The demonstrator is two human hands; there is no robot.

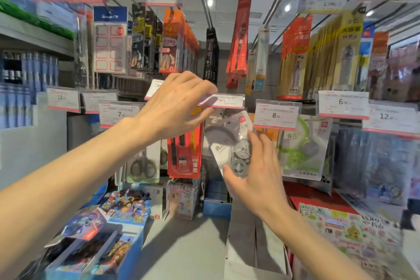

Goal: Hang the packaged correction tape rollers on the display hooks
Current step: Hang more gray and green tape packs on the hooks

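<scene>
Head view, left hand lifting price tag, right hand gripping tape package

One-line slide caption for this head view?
Left hand lifts a price tag while right hand holds a packaged tape roller beneath it.

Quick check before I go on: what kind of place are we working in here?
Most likely a stationery shop aisle: price tags clipped to hook ends, packaged scissors hanging on a hook, and the right hand holding a packaged correction tape roller.
</scene>
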